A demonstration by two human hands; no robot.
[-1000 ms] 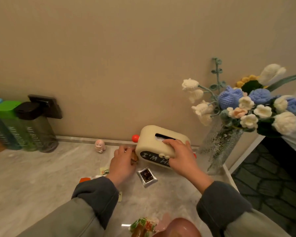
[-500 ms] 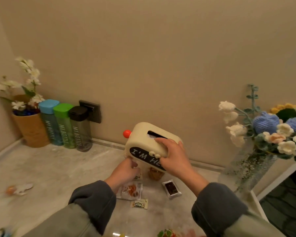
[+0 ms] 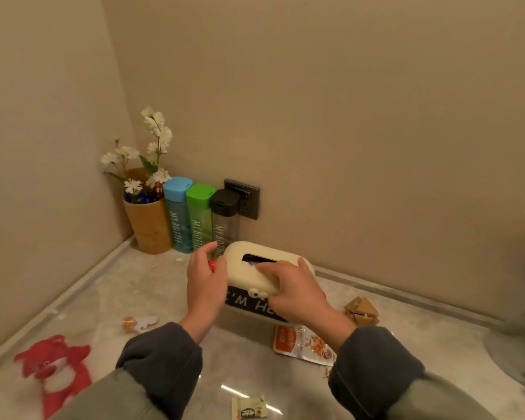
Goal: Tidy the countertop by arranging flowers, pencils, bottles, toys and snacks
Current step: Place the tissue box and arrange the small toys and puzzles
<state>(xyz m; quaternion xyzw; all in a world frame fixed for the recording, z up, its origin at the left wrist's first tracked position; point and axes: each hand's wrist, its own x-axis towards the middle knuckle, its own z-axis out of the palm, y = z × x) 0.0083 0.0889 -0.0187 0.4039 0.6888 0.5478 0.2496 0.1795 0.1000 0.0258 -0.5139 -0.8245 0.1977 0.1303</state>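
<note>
**Both hands on the tissue box, clutter spread over the desk**

While the marble desk (image 3: 109, 301) carries scattered things, a red plush toy (image 3: 53, 363) lies flat near its left edge. In the far left corner stands a brown pot (image 3: 148, 227) holding white flowers (image 3: 152, 147) and what seem to be pencils, too small to tell for sure. Just beside the pot, three bottles stand upright in a row against the wall: one with a blue cap (image 3: 178, 218), one with a green cap (image 3: 200, 221) and one with a black cap (image 3: 224, 219), the last in front of a dark wall socket (image 3: 249, 197). Nearer the front, a small orange and white wrapper (image 3: 140, 322) lies on the desk.

At the middle, the left hand (image 3: 205, 286) touches the left end of a cream tissue box (image 3: 255, 262), its grip partly apart, thumb and forefinger spread around a red knob (image 3: 212, 264) on that end. The right hand (image 3: 297, 294) lies over the top front edge of the box, its grip closed on the box with the fingers (image 3: 267, 268) reaching to the slot. The box sits close to the back wall; whether it rests on the desk cannot be told.

Below the box lies an orange snack packet (image 3: 300, 344), and a small wrapped sweet (image 3: 249, 412) lies at the near edge. Right of the box sits a folded tan wooden toy (image 3: 361, 310). At the far right, a blurred glass vase (image 3: 522, 344) shows partly.
</note>
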